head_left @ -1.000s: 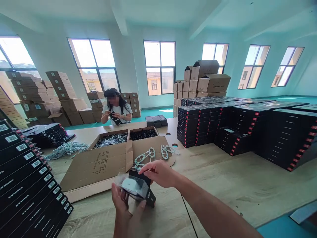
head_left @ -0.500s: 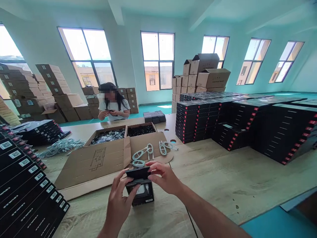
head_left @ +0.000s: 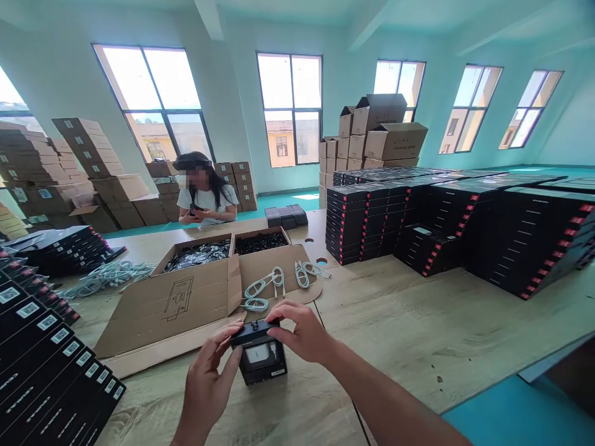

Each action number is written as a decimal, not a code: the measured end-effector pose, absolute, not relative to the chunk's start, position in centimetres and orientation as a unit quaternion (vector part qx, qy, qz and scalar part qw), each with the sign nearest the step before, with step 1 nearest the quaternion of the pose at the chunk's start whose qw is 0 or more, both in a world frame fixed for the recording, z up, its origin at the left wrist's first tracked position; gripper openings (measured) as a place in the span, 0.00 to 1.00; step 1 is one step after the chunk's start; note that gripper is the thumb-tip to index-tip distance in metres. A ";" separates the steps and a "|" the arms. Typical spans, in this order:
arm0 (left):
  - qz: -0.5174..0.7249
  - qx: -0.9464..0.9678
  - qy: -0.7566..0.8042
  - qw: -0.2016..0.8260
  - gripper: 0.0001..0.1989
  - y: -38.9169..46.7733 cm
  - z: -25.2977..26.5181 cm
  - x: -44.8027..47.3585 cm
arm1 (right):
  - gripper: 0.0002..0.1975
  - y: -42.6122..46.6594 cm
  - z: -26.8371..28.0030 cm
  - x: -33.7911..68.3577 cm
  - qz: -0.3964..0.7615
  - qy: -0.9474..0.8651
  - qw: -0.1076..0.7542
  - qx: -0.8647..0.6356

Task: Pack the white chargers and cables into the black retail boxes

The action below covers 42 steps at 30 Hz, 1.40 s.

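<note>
A small black box (head_left: 263,373) stands upright on the table in front of me, with a picture of a pale device on its front. Its top panel (head_left: 253,332) lies folded down, and a small dark hanging tab sticks up at the back edge. My left hand (head_left: 207,371) grips the upper left corner, thumb against the front and fingers along the top edge. Across the upper right corner, my right hand (head_left: 302,331) holds the box's top between thumb and curled fingers. Just behind it, coiled white cables (head_left: 260,291) lie on an open cardboard flap (head_left: 162,316).
Two open cartons hold small silvery packets (head_left: 199,256) and small black pieces (head_left: 260,242). Black boxes are stacked at left (head_left: 41,365) and right (head_left: 520,241). More white cables (head_left: 109,275) lie left. A person (head_left: 204,192) sits across the table (head_left: 395,347).
The box's raised top flap has come down flat, and the hanging tab now shows. Both hands have stayed at the box's upper corners. The view has shifted slightly.
</note>
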<state>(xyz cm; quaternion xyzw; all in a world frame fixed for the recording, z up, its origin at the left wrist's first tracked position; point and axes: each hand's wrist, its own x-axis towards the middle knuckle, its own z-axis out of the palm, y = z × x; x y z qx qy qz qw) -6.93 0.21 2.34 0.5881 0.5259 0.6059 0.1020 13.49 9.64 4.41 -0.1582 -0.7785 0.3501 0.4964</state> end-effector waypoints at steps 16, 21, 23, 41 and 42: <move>0.590 0.551 0.539 0.241 0.22 0.8 2.3 -7.4 | 0.14 11.2 2.5 13.6 0.490 -0.733 0.443 -0.162; 0.599 0.503 0.570 0.252 0.37 -0.8 1.8 -5.0 | 0.21 11.6 3.2 12.9 0.629 -0.523 0.527 -0.231; 0.573 0.529 0.596 0.191 0.36 -2.1 1.8 -3.7 | 0.22 11.5 4.3 13.3 0.651 -0.482 0.539 -0.230; 0.524 0.495 0.673 -0.166 0.47 -6.5 0.7 1.5 | 0.25 7.1 8.0 13.5 0.676 -0.455 0.530 -0.233; 0.523 0.498 0.669 -0.174 0.43 -7.0 1.0 1.1 | 0.25 6.6 8.0 13.5 0.682 -0.455 0.525 -0.230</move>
